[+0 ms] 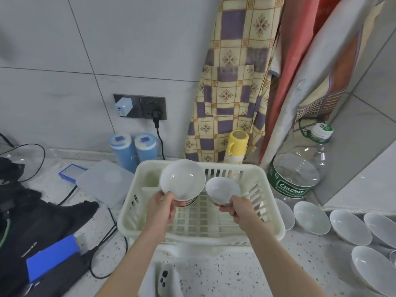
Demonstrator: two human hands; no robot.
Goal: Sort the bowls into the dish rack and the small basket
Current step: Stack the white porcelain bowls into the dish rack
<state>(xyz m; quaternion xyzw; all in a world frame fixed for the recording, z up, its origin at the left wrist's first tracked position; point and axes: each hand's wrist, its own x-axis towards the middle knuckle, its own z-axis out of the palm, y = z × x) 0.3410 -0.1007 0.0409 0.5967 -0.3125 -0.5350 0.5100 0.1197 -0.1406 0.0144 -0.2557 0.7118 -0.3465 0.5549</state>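
Each hand pinches a white bowl by its near rim only — the left hand [161, 207] the larger bowl [182, 182], the right hand [240, 210] the smaller bowl [222, 190] — so either could tip off the thumb. Both bowls tilt just beyond the fingers, over the dish rack [271, 227]; more bowls [311, 217] wait right of the right hand — no small basket can be made out

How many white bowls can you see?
7: a large bowl in the left hand, a smaller bowl in the right hand, five on the counter at right. More may be out of view.
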